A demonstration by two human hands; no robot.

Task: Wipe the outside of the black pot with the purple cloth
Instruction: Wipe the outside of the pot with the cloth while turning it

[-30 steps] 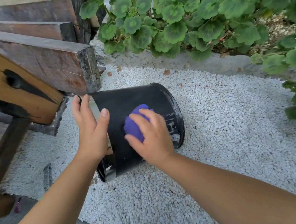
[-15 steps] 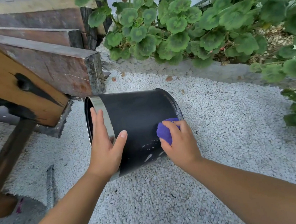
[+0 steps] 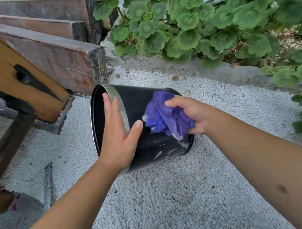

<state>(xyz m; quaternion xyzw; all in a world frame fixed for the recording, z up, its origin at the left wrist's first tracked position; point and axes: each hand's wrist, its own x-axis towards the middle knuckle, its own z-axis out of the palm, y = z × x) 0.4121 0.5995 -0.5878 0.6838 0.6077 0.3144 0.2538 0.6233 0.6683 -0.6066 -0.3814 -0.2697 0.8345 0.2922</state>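
The black pot [image 3: 140, 100] lies on its side on white gravel, its mouth with a silver rim band facing left. My left hand [image 3: 117, 137] rests over that rim, fingers across the opening and thumb on the black wall, holding the pot steady. My right hand [image 3: 192, 113] is closed on the bunched purple cloth [image 3: 162, 113], which presses against the pot's upper side near the base end. Pale smears show on the wall below the cloth.
A wooden beam and stacked planks [image 3: 55, 56] stand close at the left, just behind the pot's mouth. Leafy green plants [image 3: 200, 20] fill the back and right. A metal bar [image 3: 47, 186] lies on the gravel at the lower left.
My right hand has moved the cloth from the pot's lower base end up onto its upper side, and the cloth shows more loosely. My left hand has shifted slightly on the rim.
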